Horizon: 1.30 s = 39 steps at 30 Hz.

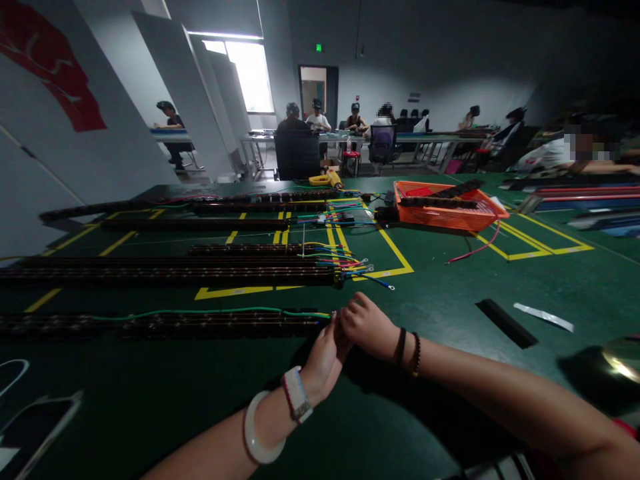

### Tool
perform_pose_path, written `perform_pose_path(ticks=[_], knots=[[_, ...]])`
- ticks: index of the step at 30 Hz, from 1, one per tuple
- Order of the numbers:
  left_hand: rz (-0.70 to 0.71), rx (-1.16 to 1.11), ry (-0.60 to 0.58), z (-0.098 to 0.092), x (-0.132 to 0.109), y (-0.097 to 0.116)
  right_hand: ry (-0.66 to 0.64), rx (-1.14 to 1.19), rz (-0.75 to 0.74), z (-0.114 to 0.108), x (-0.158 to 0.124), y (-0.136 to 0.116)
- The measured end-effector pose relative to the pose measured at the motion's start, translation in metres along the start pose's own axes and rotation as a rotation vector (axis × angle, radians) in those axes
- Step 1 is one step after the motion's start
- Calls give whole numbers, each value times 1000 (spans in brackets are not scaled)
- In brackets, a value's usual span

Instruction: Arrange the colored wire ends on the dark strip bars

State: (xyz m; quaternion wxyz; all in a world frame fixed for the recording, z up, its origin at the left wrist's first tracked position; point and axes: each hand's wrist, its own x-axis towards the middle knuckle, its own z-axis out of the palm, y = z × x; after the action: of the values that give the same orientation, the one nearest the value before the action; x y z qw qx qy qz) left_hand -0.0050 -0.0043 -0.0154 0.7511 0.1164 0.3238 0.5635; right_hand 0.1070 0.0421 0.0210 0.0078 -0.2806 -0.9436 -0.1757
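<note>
My left hand (324, 357) and my right hand (367, 325) meet at the right end of a long dark strip (165, 325) lying across the green table. A green wire (210, 311) runs along the top of that strip to the end where my fingers are. Both hands have their fingers pinched together at the strip's end, where the wire tips sit; exactly what each one grips is too small to make out. My left wrist wears a white bangle and a watch, my right wrist dark bead bracelets.
More long dark strips (170, 275) with coloured wire ends (350, 263) lie further back inside yellow floor-tape markings. An orange basket (447, 207) stands at the back right. A black flat bar (506, 323) and a white strip (543, 317) lie right. Other people sit at far tables.
</note>
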Motion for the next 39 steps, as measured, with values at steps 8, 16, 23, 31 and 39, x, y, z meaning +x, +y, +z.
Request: perform_pose_path(ticks=[8,16,23,31,39], knots=[[-25,-17,75,0,6,1,191,-154,46,24,-17,-27],[-69,56,-49,-1,7,2,371,122,265,-23,-63,10],[-33,71,-157,1,3,5,534,119,64,-9,-107,5],[-60,97,-123,1,2,6,450,28,88,5,-105,-6],[-52,93,-125,-1,3,4,335,38,112,8,-107,-7]])
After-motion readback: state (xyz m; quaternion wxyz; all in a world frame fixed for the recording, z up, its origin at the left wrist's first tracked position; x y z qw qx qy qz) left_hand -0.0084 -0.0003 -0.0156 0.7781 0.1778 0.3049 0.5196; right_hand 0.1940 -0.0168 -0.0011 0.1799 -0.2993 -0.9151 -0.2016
